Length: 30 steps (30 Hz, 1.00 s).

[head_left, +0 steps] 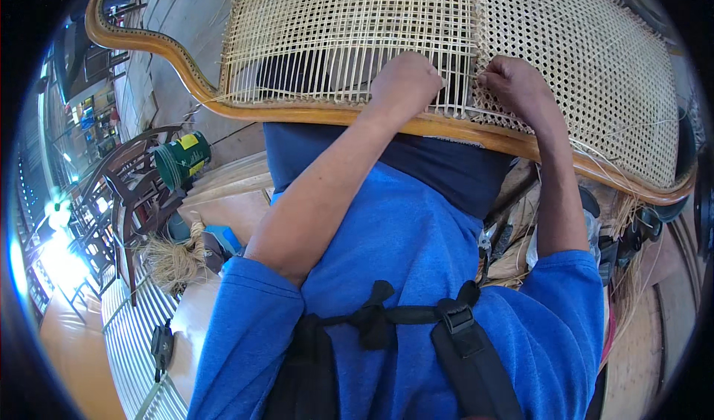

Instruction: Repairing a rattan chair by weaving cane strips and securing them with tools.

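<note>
A curved wooden frame [312, 114] lies across my lap with cane webbing strung over it. On its right part the cane webbing [587, 70] is a finished-looking close mesh with small holes. Left of that, the open cane strands [342, 18] form a looser grid, with mostly bare upright strands near the front rail. My left hand [407, 85] is closed over these strands just behind the rail, its fingertips partly hidden. My right hand [517, 89] is closed in a pinch at the border between the two weaves. What either hand grips is too small to make out.
At left, a green bucket [182, 160] with yellow patches stands by dark wooden chair frames [126, 197]. A bundle of loose cane fibre [178, 260] lies below it. Loose strands [628, 219] hang off the frame's right end. A small black device [161, 349] lies at lower left.
</note>
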Each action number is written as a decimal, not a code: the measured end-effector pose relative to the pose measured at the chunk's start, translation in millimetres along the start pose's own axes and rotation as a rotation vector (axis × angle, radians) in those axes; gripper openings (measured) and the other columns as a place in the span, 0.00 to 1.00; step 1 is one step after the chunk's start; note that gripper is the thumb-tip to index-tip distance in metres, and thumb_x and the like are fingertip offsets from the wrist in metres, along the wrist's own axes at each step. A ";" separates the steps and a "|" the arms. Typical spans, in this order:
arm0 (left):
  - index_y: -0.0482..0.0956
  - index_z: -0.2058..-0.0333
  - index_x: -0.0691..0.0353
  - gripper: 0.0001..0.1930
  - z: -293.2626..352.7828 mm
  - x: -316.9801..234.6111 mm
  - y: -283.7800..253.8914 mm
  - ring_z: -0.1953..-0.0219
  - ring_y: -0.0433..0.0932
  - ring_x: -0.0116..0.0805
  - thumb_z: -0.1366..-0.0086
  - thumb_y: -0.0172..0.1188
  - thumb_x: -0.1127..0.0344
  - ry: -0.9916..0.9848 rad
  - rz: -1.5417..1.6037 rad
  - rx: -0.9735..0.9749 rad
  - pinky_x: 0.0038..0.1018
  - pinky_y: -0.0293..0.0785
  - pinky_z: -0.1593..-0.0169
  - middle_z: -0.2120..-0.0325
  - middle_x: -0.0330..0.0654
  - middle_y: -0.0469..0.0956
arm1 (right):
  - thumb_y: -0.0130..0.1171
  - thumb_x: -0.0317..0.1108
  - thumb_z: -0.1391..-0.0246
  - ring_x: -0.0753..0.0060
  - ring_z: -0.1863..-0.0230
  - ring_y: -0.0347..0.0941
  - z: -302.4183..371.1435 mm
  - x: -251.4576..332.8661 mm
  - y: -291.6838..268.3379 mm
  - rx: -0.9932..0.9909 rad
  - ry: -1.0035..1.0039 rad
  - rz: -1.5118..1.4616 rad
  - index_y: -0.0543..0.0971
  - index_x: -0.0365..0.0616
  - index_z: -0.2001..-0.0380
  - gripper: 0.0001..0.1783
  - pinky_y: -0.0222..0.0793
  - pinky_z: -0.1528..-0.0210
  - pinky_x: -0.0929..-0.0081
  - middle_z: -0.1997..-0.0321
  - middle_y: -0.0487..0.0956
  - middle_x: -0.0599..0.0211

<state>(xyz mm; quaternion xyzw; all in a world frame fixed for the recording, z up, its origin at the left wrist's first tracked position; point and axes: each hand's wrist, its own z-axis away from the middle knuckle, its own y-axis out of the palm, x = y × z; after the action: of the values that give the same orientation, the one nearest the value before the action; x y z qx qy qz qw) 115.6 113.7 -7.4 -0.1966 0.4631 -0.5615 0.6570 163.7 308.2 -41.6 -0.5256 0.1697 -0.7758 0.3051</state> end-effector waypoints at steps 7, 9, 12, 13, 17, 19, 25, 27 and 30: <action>0.79 0.78 0.62 0.09 -3.2 4.3 0.7 0.74 0.77 0.42 0.49 0.56 0.63 -0.056 0.157 0.071 0.35 0.73 0.66 0.79 0.48 0.78 | 0.54 0.38 0.47 0.71 0.80 0.69 4.7 3.7 -0.9 -0.045 -0.089 0.050 0.74 0.37 0.74 0.13 0.64 0.74 0.69 0.81 0.73 0.60; 0.80 0.77 0.60 0.08 3.4 1.2 5.9 0.69 0.78 0.49 0.50 0.54 0.65 -0.088 0.177 0.076 0.39 0.73 0.62 0.73 0.52 0.79 | 0.54 0.38 0.47 0.70 0.79 0.69 4.4 2.6 -2.3 -0.030 -0.100 0.016 0.74 0.37 0.74 0.13 0.64 0.74 0.69 0.80 0.73 0.60; 0.78 0.75 0.60 0.09 12.1 2.2 17.5 0.72 0.78 0.47 0.47 0.55 0.62 -0.013 0.010 -0.158 0.37 0.74 0.65 0.77 0.50 0.78 | 0.54 0.39 0.47 0.63 0.78 0.71 0.6 10.9 -4.7 0.117 0.022 -0.005 0.74 0.37 0.73 0.14 0.65 0.72 0.66 0.77 0.74 0.57; 0.78 0.73 0.60 0.08 14.3 2.3 18.4 0.70 0.77 0.49 0.46 0.54 0.62 0.072 -0.033 -0.211 0.40 0.73 0.64 0.75 0.50 0.77 | 0.54 0.40 0.48 0.56 0.71 0.72 1.0 15.1 -1.0 0.023 -0.019 0.066 0.74 0.38 0.72 0.13 0.65 0.67 0.62 0.74 0.75 0.53; 0.76 0.70 0.60 0.07 18.5 7.6 4.1 0.68 0.75 0.51 0.42 0.52 0.65 0.275 -0.095 -0.203 0.44 0.72 0.65 0.70 0.50 0.75 | 0.55 0.42 0.50 0.51 0.64 0.73 5.7 28.0 -1.3 -0.034 0.038 0.136 0.76 0.41 0.71 0.14 0.66 0.62 0.58 0.69 0.76 0.51; 0.75 0.70 0.61 0.07 17.5 7.0 2.2 0.68 0.76 0.51 0.42 0.52 0.66 0.338 -0.100 -0.230 0.44 0.72 0.64 0.68 0.51 0.75 | 0.55 0.42 0.49 0.51 0.64 0.74 4.0 28.3 -1.7 -0.017 0.083 0.145 0.77 0.42 0.70 0.14 0.67 0.61 0.59 0.68 0.77 0.52; 0.76 0.67 0.64 0.09 -3.5 2.2 -3.6 0.67 0.76 0.53 0.43 0.50 0.68 0.312 -0.234 -0.087 0.44 0.73 0.64 0.69 0.54 0.75 | 0.58 0.45 0.52 0.54 0.66 0.75 3.6 24.4 0.3 -0.023 0.111 0.140 0.78 0.42 0.71 0.16 0.68 0.63 0.61 0.70 0.78 0.54; 0.77 0.71 0.67 0.10 -19.3 3.3 -7.9 0.68 0.77 0.54 0.44 0.49 0.68 0.327 -0.247 0.117 0.45 0.73 0.64 0.72 0.56 0.77 | 0.57 0.44 0.50 0.62 0.72 0.73 3.7 29.1 -4.4 0.018 0.157 0.105 0.78 0.40 0.72 0.15 0.67 0.68 0.65 0.76 0.76 0.58; 0.77 0.75 0.68 0.10 -21.9 -5.2 -29.1 0.69 0.78 0.54 0.46 0.49 0.68 0.414 -0.349 0.264 0.45 0.73 0.63 0.75 0.57 0.78 | 0.56 0.39 0.49 0.74 0.78 0.69 5.1 34.0 -17.1 0.122 0.267 0.015 0.76 0.38 0.73 0.12 0.65 0.75 0.72 0.82 0.73 0.64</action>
<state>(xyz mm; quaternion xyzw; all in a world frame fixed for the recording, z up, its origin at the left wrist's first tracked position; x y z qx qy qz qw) 81.5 115.8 6.5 -0.0674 0.4695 -0.7492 0.4622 154.4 299.3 -5.4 -0.3970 0.1652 -0.8453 0.3171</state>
